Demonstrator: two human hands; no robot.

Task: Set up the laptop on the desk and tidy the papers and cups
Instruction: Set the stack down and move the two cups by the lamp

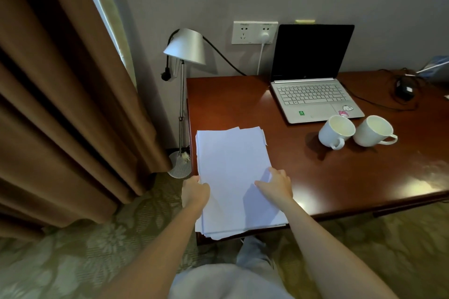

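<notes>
Both hands on the stack of papers [233, 177] at the desk's [340, 177] near-left corner. Left hand [196, 189] is at the stack's left edge, fingers curled round that edge, gripping it. Right hand [277, 185] lies on top near the right edge, fingers bent, thumb spread flat on the top sheet, pressing down; whether it hooks the edge, can't tell. Stack is loosely squared: sheets fan out at the far-right corner and at the near end. Its near end overhangs the desk's front edge, its left side runs along the desk's left edge. Bare wood to the right of the stack, and between the stack and the back wall. Two white cups sit right of centre, upright, nearly touching: left cup [336, 131], right cup [374, 130], handles toward the front edge. Laptop [313, 97] is just behind them, lid open, screen dark, back near the wall, front edge near the left cup. Black mouse [405, 91] with looped cable far right, apart from the laptop. Wall socket [254, 32] has a white plug in it, left of the screen. Floor lamp [185, 47] stands just off the desk's left edge, curtain [60, 104] further left.
</notes>
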